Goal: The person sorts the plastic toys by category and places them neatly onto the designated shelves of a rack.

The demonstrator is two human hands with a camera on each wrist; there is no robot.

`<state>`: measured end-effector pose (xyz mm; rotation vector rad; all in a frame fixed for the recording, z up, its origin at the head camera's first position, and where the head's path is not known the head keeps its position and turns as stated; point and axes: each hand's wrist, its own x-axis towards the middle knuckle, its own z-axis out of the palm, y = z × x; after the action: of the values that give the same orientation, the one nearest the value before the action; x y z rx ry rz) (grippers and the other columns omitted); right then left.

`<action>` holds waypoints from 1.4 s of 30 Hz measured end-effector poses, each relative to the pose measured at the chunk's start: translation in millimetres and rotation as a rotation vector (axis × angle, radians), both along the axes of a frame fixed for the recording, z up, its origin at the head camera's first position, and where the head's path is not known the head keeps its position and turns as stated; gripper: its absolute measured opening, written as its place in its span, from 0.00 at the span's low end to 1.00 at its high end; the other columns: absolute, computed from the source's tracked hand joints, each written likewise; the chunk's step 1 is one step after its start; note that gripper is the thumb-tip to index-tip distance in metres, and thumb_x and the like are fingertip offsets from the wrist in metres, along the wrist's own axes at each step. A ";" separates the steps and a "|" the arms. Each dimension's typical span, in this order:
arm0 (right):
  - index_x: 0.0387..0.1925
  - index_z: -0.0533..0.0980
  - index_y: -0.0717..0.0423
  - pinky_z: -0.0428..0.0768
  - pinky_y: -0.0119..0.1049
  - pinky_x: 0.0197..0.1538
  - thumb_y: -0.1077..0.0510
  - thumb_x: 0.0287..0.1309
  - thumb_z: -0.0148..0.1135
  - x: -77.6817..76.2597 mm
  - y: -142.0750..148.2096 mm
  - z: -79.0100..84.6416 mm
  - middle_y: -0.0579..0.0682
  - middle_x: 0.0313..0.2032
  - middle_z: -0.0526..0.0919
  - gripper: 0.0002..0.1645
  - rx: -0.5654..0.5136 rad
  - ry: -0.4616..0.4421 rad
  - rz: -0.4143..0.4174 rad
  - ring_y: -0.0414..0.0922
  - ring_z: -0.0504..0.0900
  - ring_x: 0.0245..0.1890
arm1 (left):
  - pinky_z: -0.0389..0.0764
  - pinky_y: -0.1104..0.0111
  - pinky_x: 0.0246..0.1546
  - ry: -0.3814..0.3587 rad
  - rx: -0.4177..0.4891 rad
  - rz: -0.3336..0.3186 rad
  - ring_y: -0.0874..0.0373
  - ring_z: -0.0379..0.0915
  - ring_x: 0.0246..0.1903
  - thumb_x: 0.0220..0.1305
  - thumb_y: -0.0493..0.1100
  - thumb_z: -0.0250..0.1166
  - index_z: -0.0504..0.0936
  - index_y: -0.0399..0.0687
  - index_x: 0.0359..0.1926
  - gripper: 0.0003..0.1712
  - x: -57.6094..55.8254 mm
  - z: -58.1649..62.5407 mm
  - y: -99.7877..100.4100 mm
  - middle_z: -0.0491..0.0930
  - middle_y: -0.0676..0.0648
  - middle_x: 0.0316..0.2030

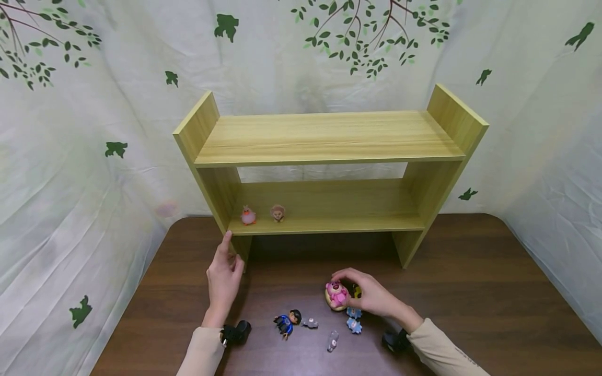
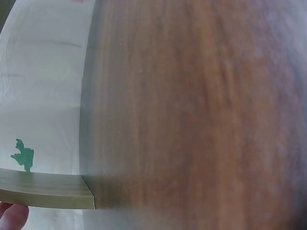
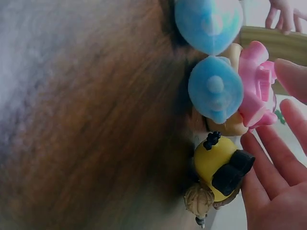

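My right hand (image 1: 369, 295) curves its thumb and fingers round a pink bear figurine (image 1: 337, 295) with a yellowish base, low over the table. In the right wrist view, the pink bear (image 3: 256, 88) lies between thumb and fingers. Two light-blue figurines (image 3: 216, 88) and a yellow-and-black figurine (image 3: 223, 165) are close beside it. My left hand (image 1: 222, 282) is at the left side of the wooden shelf (image 1: 329, 224), its extended index finger touching the front edge. In the left wrist view, a fingertip (image 2: 14, 216) meets the board (image 2: 48, 196).
On the shelf's middle board stand a pink duck-like figurine (image 1: 248, 215) and a small brown figurine (image 1: 278, 213). A doll in blue (image 1: 288, 321) and two clear little figurines (image 1: 332, 341) lie on the brown table (image 1: 155, 313). A leaf-printed cloth (image 1: 117, 183) hangs behind.
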<state>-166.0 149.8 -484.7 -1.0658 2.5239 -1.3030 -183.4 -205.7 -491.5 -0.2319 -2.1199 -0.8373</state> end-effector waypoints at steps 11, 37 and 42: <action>0.50 0.75 0.55 0.72 0.45 0.56 0.71 0.42 0.70 0.9 -5.6 -2.4 0.53 0.53 0.76 0.29 0.082 0.064 0.015 0.49 0.74 0.55 | 0.75 0.69 0.21 -0.001 0.000 0.000 0.52 0.76 0.28 0.50 0.20 0.60 0.62 0.55 0.70 0.48 0.1 -0.2 -0.3 0.77 0.40 0.45; 0.50 0.76 0.51 0.77 0.46 0.48 0.62 0.42 0.76 0.6 -10.7 17.0 0.44 0.47 0.79 0.30 -0.096 0.081 -0.075 0.43 0.78 0.45 | 0.78 0.66 0.22 0.000 -0.007 -0.003 0.53 0.75 0.27 0.50 0.20 0.60 0.61 0.55 0.70 0.48 -0.4 -0.3 -0.5 0.77 0.40 0.44; 0.51 0.77 0.52 0.78 0.45 0.48 0.60 0.43 0.76 1.9 -11.6 24.7 0.48 0.49 0.80 0.29 -0.144 0.117 -0.064 0.47 0.78 0.47 | 0.78 0.64 0.22 0.006 -0.011 -0.001 0.52 0.77 0.28 0.50 0.20 0.60 0.61 0.55 0.70 0.48 -0.4 1.1 -0.1 0.77 0.40 0.44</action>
<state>-164.1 138.2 -460.0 -1.1282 2.6014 -1.5021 -183.9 -205.8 -490.3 -0.2407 -2.1192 -0.8248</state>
